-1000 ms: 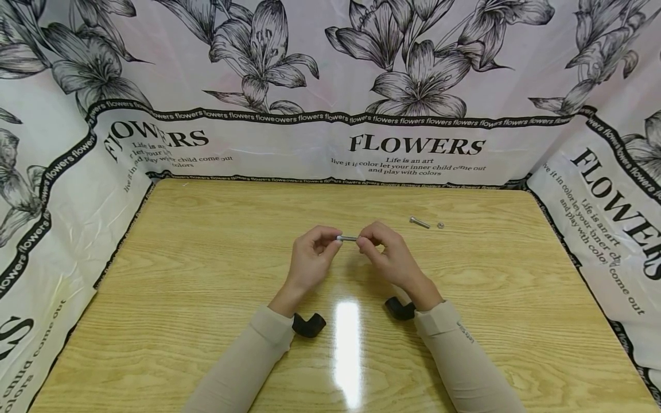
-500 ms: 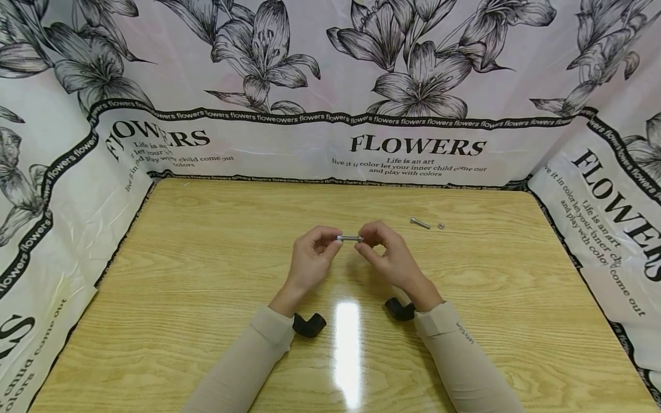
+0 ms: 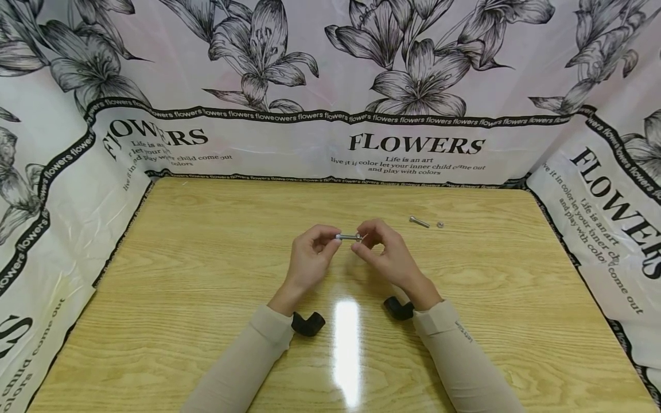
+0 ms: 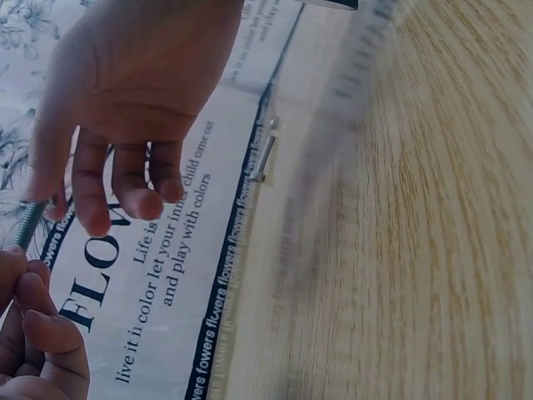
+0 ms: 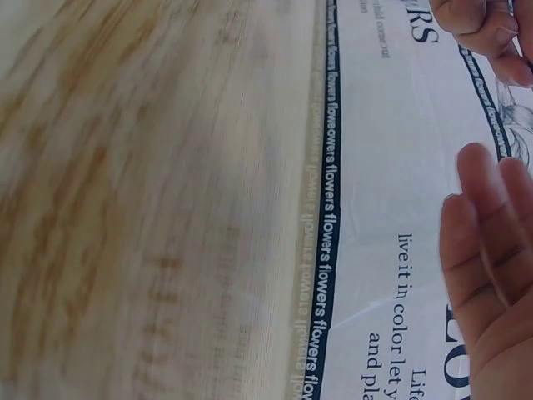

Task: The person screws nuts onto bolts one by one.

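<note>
Held level above the table is a metal bolt [image 3: 348,237], its head end pinched between the thumb and index finger of my left hand [image 3: 310,259]. A small nut [image 3: 358,236] sits at the bolt's right end. Around that nut are the spread thumb and index finger of my right hand [image 3: 395,261], with a gap between the fingertips. In the left wrist view the bolt's threaded shank [image 4: 29,225] shows between both hands, and the other fingers of the right hand [image 4: 137,92] hang loose. The right wrist view shows those fingers [image 5: 470,242] fairly straight.
Behind my right hand, a second bolt [image 3: 419,222] and a loose nut [image 3: 440,225] lie on the wooden table [image 3: 206,246]. Two black elbow-shaped pieces [image 3: 308,324] are beside my wrists. A flower-printed sheet [image 3: 289,143] walls the back and sides.
My right fingertips have parted from their closer pinch at the bolt's end, so the nut there now shows. The left hand keeps its grip and has hardly moved.
</note>
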A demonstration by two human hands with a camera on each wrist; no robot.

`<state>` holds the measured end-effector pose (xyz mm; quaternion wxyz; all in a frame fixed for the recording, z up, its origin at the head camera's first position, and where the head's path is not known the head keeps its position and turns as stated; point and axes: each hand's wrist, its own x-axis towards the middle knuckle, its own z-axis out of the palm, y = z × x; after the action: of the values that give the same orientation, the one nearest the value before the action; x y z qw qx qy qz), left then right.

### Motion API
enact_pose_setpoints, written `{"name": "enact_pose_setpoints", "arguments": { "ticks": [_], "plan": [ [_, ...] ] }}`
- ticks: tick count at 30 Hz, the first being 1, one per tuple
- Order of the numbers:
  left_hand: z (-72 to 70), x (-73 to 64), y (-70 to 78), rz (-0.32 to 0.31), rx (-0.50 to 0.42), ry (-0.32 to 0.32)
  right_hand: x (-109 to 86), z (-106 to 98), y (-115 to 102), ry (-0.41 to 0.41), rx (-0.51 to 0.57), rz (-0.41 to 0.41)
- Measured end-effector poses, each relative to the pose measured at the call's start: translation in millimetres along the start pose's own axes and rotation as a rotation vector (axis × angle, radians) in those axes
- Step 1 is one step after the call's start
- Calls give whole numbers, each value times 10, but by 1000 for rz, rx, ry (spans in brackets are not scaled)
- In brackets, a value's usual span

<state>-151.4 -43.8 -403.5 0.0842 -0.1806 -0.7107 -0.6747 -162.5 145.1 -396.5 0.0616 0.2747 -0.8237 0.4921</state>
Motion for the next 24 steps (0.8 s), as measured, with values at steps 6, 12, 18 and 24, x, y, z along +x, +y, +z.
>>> {"name": "enact_pose_setpoints", "arguments": {
  "ticks": [6, 12, 18, 24],
  "plan": [
    [-4, -6, -4, -4, -1, 6, 8, 21, 19, 13, 43, -67],
    [-1, -11, 10, 0, -15, 3, 14, 34, 9, 20, 21, -114],
    [5, -8, -14, -15, -18, 5, 11, 29, 7, 19, -6, -113],
    [12, 0, -21, -25, -26, 3, 4, 15, 11, 7, -14, -63]
  ]
}}
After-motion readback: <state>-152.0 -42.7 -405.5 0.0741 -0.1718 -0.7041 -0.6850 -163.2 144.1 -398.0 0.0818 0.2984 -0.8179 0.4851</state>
